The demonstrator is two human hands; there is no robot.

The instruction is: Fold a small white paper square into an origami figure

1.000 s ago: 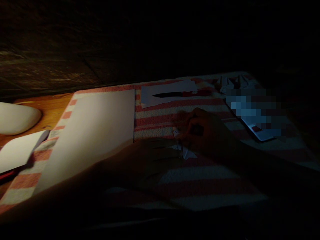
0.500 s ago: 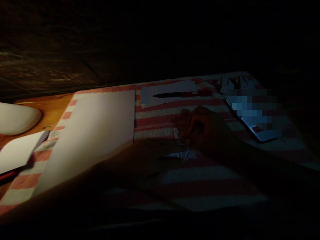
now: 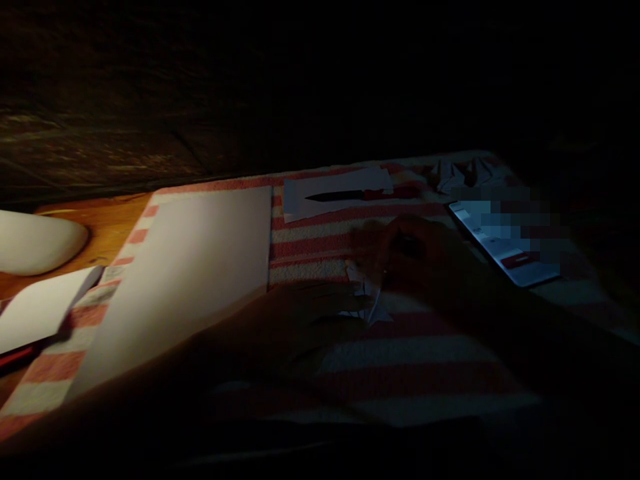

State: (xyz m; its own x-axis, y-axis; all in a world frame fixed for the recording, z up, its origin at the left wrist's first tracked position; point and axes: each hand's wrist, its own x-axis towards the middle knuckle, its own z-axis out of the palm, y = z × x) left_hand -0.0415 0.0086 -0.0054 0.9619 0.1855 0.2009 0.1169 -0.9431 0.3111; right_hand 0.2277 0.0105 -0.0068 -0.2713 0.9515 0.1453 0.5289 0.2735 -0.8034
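In the dim middle of the head view, a small white folded paper (image 3: 381, 313) with pointed corners lies low over a striped towel (image 3: 420, 347). My left hand (image 3: 315, 310) reaches in from the left, its fingers closed over the paper and holding it. Just beyond and to the right, my right hand (image 3: 420, 250) is curled in a pinch, with a thin pale flap of the paper at its fingertips. Darkness hides the exact finger contact of both hands.
Left of the hands lies a large white sheet (image 3: 200, 247). A dark-bladed knife (image 3: 335, 196) rests on a smaller paper (image 3: 300, 207) behind. To the right lie a lit phone (image 3: 500, 250) and folded paper shapes (image 3: 447, 177). A white rounded object (image 3: 40, 243) stands far left.
My right hand has shifted slightly right, and a pale paper flap now shows upright at its fingertips. My left hand stays on the folded paper. The view has tilted a little.
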